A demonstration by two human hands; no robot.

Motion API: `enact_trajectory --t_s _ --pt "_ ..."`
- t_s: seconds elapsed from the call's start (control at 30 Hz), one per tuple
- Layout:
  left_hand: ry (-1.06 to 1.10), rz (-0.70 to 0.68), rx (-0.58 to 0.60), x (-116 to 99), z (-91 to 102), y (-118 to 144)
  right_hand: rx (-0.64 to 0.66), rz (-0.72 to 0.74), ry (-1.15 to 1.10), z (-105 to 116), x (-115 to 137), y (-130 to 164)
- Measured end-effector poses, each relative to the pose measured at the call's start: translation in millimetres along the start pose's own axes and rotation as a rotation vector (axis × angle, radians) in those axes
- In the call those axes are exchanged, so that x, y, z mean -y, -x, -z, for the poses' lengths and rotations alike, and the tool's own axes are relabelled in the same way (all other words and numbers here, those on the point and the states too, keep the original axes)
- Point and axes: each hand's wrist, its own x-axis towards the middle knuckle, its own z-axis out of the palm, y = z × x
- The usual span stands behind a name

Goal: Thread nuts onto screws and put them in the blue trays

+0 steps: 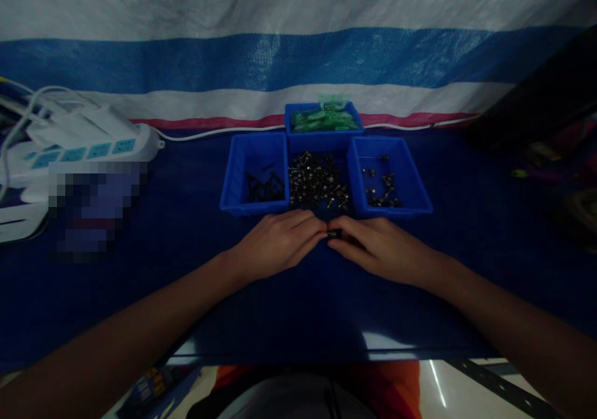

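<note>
Just in front of a pile of small dark metal parts (317, 179), my two hands meet over the blue tabletop (298, 307). My left hand (282, 239) is closed, its fingertips pinched at the left end of a small dark piece with a shiny bit (333, 234). From the other side, my right hand (373, 245) grips that piece between thumb and forefinger. The piece is too small and dark to name its kind. Left of the pile stands a blue bin (228, 189) with thin black parts; right of it another blue bin (417, 186) holds several small metal parts.
Behind the pile, a third blue bin (321, 138) contains green plastic packets (324, 119). A white power strip (105, 145) with cables lies at the left, and a white cable (209, 136) runs along the striped sheet (261, 64). A dark bulky object (536, 96) is at the right.
</note>
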Motion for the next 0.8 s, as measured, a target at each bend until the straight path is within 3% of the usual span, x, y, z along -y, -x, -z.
enact_trajectory --t_s 0.8 --pt "0.002 0.008 0.016 0.3 1.2 -0.4 -0.031 0.017 0.023 -0.4 -0.3 0.5"
